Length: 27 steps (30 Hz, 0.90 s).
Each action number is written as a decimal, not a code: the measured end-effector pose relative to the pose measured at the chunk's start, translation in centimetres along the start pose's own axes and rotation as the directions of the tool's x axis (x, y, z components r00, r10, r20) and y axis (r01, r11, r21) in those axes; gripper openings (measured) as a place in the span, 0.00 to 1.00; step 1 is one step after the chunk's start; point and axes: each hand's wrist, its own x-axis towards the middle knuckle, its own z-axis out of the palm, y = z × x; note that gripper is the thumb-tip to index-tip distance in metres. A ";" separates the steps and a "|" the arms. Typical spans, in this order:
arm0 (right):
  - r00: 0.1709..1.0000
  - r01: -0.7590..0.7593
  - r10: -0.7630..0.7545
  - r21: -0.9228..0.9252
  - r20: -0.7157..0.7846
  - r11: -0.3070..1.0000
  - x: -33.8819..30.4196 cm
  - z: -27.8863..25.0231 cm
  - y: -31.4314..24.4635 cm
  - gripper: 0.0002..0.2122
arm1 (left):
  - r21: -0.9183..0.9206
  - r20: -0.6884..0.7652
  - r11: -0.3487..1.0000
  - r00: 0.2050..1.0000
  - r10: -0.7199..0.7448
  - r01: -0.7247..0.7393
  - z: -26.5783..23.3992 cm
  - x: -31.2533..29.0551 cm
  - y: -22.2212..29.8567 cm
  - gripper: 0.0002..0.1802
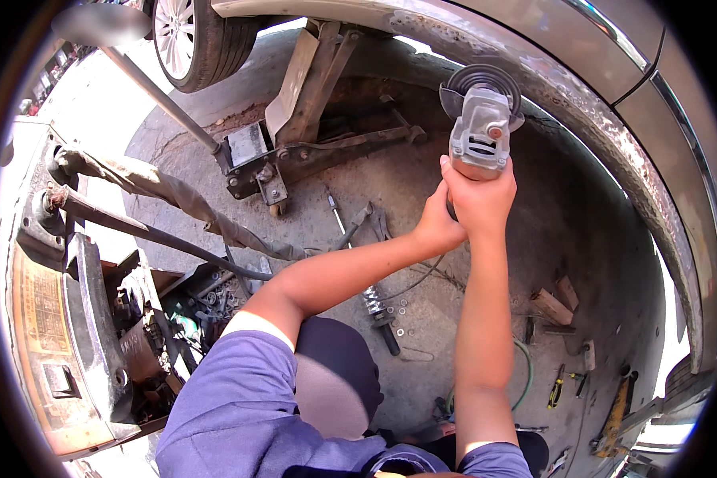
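Observation:
An angle grinder [479, 135] with a grey gear head and a dark round disc [486, 78] is held out in front of me, below the car's lower sill [526, 64]. The disc's upper edge lies close to the scuffed paint of the sill; I cannot tell whether they touch. My right hand [487, 199] is closed round the grinder's body just behind the head. Pressed against it from the left, my left hand [440, 219] is closed on the grinder too. Most of the tool's body is hidden by my hands.
A floor jack [287, 163] with a long handle [163, 95] stands ahead, left of centre. Left is a metal machine [44, 319] with thick cables [159, 195]. A long silver-and-black tool [378, 311], wood blocks [551, 307], yellow pliers [556, 388] and a green hose [526, 374] lie about.

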 end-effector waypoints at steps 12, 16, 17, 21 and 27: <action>0.998 -0.003 -0.009 -0.166 -0.069 0.986 2.9 2.9 0.0 0.27 | -0.100 0.070 0.992 0.995 -0.069 0.076 -0.9 2.7 0.8 0.36; 0.990 0.037 -0.057 -0.153 -0.128 0.988 2.9 2.5 -0.1 0.28 | -0.096 0.097 0.995 0.995 -0.006 0.015 -0.8 3.4 0.8 0.36; 0.991 0.034 -0.055 -0.168 -0.118 0.985 2.9 2.4 0.4 0.28 | -0.106 0.100 0.994 0.995 -0.009 0.020 -0.6 3.4 0.8 0.37; 0.998 -0.012 -0.004 -0.246 -0.063 0.969 3.2 2.9 1.8 0.28 | -0.097 0.144 0.994 0.989 -0.032 0.046 -0.5 3.5 0.1 0.37; 0.995 0.016 -0.038 -0.220 -0.096 0.975 3.3 2.2 2.8 0.27 | -0.155 0.153 0.984 0.986 -0.061 0.085 0.2 3.6 -0.9 0.40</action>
